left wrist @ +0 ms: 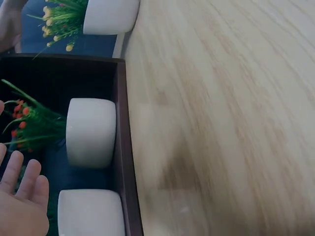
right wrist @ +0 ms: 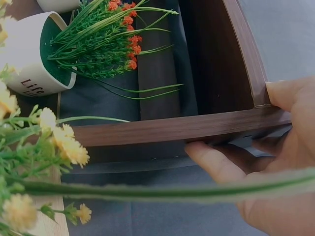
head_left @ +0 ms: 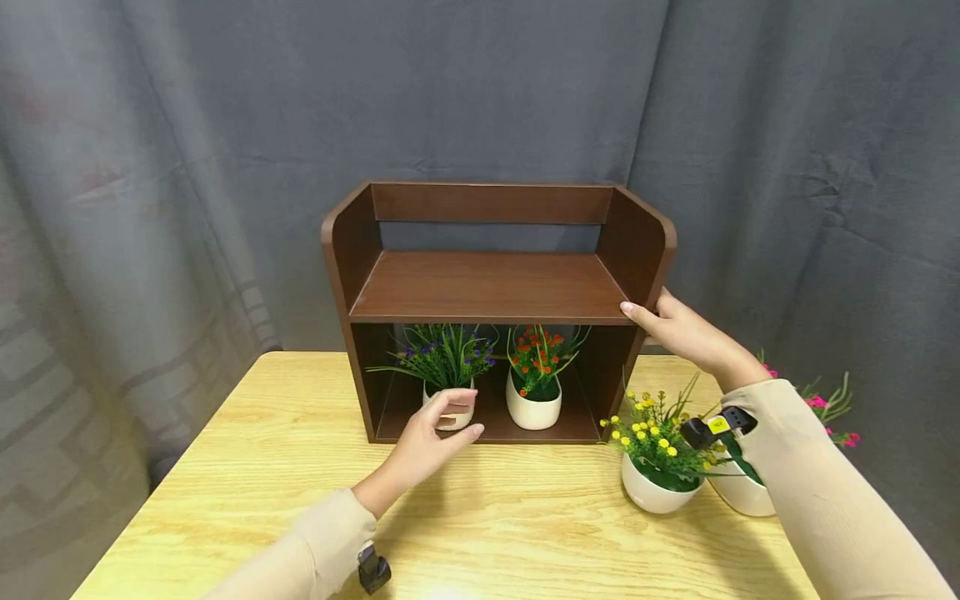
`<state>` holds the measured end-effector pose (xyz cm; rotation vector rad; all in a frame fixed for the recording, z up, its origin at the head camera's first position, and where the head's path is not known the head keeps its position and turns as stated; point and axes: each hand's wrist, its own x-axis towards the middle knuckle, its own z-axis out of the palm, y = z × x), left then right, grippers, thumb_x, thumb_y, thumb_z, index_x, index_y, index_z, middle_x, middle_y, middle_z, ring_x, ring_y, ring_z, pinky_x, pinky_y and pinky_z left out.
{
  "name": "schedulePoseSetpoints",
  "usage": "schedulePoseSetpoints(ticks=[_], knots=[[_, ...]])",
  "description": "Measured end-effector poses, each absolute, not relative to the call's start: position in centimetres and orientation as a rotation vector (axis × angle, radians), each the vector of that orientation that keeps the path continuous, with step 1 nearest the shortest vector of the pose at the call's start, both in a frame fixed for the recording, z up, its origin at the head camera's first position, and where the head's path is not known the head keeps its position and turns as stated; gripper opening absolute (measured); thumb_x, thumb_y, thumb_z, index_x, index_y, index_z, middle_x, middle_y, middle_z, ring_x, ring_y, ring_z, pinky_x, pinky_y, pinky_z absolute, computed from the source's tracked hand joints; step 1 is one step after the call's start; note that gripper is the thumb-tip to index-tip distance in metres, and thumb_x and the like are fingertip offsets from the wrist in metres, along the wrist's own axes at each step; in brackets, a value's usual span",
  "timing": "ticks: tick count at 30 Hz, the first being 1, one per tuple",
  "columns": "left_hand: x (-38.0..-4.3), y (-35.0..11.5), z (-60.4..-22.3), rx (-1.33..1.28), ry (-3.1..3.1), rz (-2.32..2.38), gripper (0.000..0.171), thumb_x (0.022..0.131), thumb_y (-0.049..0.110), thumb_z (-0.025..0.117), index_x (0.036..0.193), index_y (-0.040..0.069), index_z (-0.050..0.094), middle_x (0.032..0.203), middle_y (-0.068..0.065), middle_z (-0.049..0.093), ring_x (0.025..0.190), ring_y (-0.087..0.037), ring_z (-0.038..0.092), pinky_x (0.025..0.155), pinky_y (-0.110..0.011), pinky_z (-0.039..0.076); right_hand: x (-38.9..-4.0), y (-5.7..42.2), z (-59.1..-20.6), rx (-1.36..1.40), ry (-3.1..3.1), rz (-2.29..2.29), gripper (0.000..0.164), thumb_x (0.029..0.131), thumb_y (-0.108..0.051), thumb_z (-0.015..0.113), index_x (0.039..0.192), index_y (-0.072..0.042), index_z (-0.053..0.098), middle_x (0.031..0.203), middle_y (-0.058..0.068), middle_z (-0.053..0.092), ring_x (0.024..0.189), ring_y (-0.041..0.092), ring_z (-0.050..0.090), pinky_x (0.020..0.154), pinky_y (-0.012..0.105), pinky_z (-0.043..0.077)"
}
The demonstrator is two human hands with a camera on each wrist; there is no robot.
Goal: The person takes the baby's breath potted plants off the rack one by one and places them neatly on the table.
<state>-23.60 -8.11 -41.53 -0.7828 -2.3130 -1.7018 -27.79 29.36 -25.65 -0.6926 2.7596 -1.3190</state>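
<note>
A dark brown two-tier desktop shelf [head_left: 487, 286] stands on the wooden table. In its lower compartment sit a white pot of purple flowers [head_left: 450, 358] and a white pot of red-orange flowers [head_left: 534, 408]. My left hand [head_left: 420, 450] is in front of the purple-flowered pot, fingers and thumb spread apart, with nothing held; the left wrist view shows its fingers [left wrist: 30, 179] extended near the plants. On the right, my right hand [head_left: 693, 333] grips the shelf's side panel, thumb at the front edge and fingers [right wrist: 216, 162] against the outer face.
A white pot of yellow flowers [head_left: 656, 487] stands right of the shelf, below the right forearm. Behind it is a white pot of pink flowers [head_left: 750, 492], partly hidden by the sleeve. Grey curtains [head_left: 495, 92] hang behind the table [head_left: 247, 475].
</note>
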Motion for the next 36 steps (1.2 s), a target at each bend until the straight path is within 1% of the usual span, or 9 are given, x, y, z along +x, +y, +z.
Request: schedulePoseSetpoints(ticks=[5,8,13,16,18,23,28,32,36], knots=[[-24.1,-7.0,-42.4,-0.845,-2.38,-1.714,0.051,0.092,0.022,0.076,0.138,0.021,0.054,0.134,0.0,0.057,0.124,-0.027,0.054,0.102,-0.056,0.04,-27.8,29.2,-25.6,-0.692,2.759,-1.314,0.069,0.109,-0.03,0.043,0.159,-0.01,0.0,0.158,0.025,0.019,0.141,0.047,0.029,0.1,0.066,0.039],[-24.5,-6.3,-42.9,-0.845,-2.421,-1.703,0.054,0.093,0.026,0.075,0.141,0.022,0.052,0.136,-0.001,0.055,0.127,-0.029,0.052,0.104,-0.055,0.039,-27.7,29.3,-25.6,-0.675,2.772,-1.309,0.07,0.109,-0.031,0.044,0.159,-0.009,0.001,0.158,0.025,0.019,0.141,0.046,0.028,0.101,0.066,0.037],[-25.4,-5.2,-43.9,-0.864,-2.465,-1.709,0.063,0.093,0.03,0.074,0.147,0.014,0.045,0.146,-0.009,0.049,0.132,-0.034,0.047,0.106,-0.056,0.037,-27.6,29.4,-25.6,-0.66,2.795,-1.297,0.072,0.108,-0.034,0.044,0.16,-0.01,0.0,0.16,0.023,0.015,0.144,0.045,0.022,0.105,0.068,0.029],[-26.1,-4.4,-44.5,-0.872,-2.489,-1.717,0.071,0.093,0.03,0.074,0.15,0.007,0.039,0.151,-0.014,0.043,0.135,-0.037,0.043,0.108,-0.056,0.035,-27.6,29.4,-25.7,-0.674,2.787,-1.304,0.072,0.108,-0.035,0.045,0.16,-0.01,0.0,0.16,0.022,0.015,0.144,0.045,0.023,0.105,0.068,0.03],[-26.5,-3.9,-44.9,-0.863,-2.516,-1.718,0.076,0.093,0.031,0.074,0.153,0.006,0.035,0.153,-0.016,0.039,0.138,-0.036,0.041,0.11,-0.054,0.033,-27.7,29.4,-25.8,-0.689,2.778,-1.307,0.073,0.108,-0.035,0.045,0.159,-0.009,0.0,0.159,0.023,0.016,0.143,0.045,0.025,0.104,0.067,0.033],[-27.2,-2.3,-45.4,-0.778,-2.557,-1.709,0.086,0.09,0.036,0.077,0.155,0.006,0.03,0.154,-0.017,0.035,0.139,-0.037,0.038,0.111,-0.05,0.034,-27.8,29.4,-25.9,-0.704,2.778,-1.319,0.071,0.108,-0.033,0.044,0.159,-0.008,0.002,0.157,0.024,0.019,0.141,0.045,0.027,0.103,0.067,0.033],[-28.1,-0.9,-45.8,-0.662,-2.577,-1.664,0.097,0.086,0.042,0.079,0.157,0.007,0.024,0.153,-0.02,0.032,0.14,-0.037,0.037,0.109,-0.049,0.037,-27.8,29.3,-25.8,-0.689,2.778,-1.334,0.069,0.108,-0.031,0.045,0.159,-0.01,0.003,0.158,0.022,0.019,0.142,0.044,0.026,0.104,0.067,0.032],[-29.0,-0.2,-46.0,-0.583,-2.558,-1.706,0.103,0.084,0.042,0.081,0.159,0.007,0.02,0.155,-0.02,0.03,0.141,-0.034,0.035,0.109,-0.049,0.037,-27.8,29.2,-25.8,-0.678,2.788,-1.324,0.07,0.108,-0.03,0.046,0.159,-0.01,0.002,0.158,0.022,0.018,0.142,0.044,0.026,0.104,0.068,0.031],[-29.9,0.4,-46.3,-0.538,-2.531,-1.747,0.105,0.081,0.041,0.083,0.158,0.006,0.02,0.156,-0.022,0.029,0.141,-0.036,0.034,0.109,-0.048,0.036,-27.8,29.3,-25.9,-0.683,2.797,-1.311,0.071,0.109,-0.029,0.045,0.16,-0.01,0.0,0.159,0.023,0.015,0.143,0.044,0.022,0.106,0.069,0.027]])
